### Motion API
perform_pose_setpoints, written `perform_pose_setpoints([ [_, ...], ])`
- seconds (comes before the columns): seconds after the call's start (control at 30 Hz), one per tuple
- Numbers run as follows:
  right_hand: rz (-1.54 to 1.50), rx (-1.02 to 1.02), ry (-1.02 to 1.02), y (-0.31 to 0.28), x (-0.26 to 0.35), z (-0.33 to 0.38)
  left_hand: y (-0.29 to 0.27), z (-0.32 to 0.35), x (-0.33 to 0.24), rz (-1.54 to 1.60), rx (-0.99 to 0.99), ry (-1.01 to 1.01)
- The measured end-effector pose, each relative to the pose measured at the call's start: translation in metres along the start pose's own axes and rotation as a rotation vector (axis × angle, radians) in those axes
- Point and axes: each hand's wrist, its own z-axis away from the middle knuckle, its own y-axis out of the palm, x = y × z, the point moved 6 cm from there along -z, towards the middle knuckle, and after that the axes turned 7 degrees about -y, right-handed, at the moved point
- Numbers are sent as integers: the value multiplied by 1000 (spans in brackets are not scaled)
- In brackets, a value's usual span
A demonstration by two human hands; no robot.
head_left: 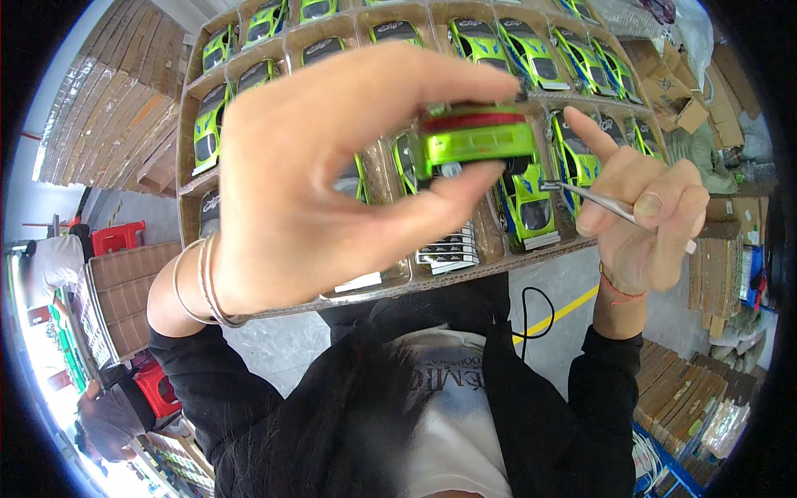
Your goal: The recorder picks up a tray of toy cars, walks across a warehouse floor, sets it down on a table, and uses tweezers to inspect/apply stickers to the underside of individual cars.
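Observation:
Close to the camera, my left hand (286, 178) pinches a bright green toy car (477, 143) between thumb and fingers. One end of the car faces me, with a red strip across it and dark wheels beneath. My right hand (652, 203) is closed around a slim metal tool that looks like tweezers (606, 202), its index finger raised. The tool's tip points left toward the car, a little apart from it; a small grey piece seems to be at the tip. Below both hands, a cardboard tray (469, 274) with clear plastic compartments holds several similar green cars (531, 207).
Stacks of flattened cardboard (108, 100) rise at the left, and more cardboard (689, 398) lies at the lower right. An open carton (677, 95) sits at the far right. People (112, 415) and red stools (154, 388) are at the left. A black cable (540, 311) loops over the floor.

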Motion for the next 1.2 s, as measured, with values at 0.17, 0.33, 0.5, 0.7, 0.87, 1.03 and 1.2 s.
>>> perform_pose_setpoints([
  [0.17, 108, -50, 80, 9, -1, -1, 4, 4, -7, -67, -42, 188],
  [0.33, 122, -80, 89, 10, -3, 2, 4, 5, -6, -53, -40, 180],
  [0.5, 146, -98, 99, 8, -4, 4, 5, 4, -6, -64, -42, 195],
  [0.7, 181, -70, 94, 9, -2, 0, 5, 5, -6, -60, -50, 178],
  [0.87, 205, -75, 90, 10, -2, 1, 5, 5, -6, -71, -42, 183],
  [1.03, 196, -59, 101, 10, -3, 0, 4, 6, -7, -72, -46, 193],
  [1.2, 185, -46, 91, 10, -4, -1, 4, 6, -8, -85, -39, 248],
])
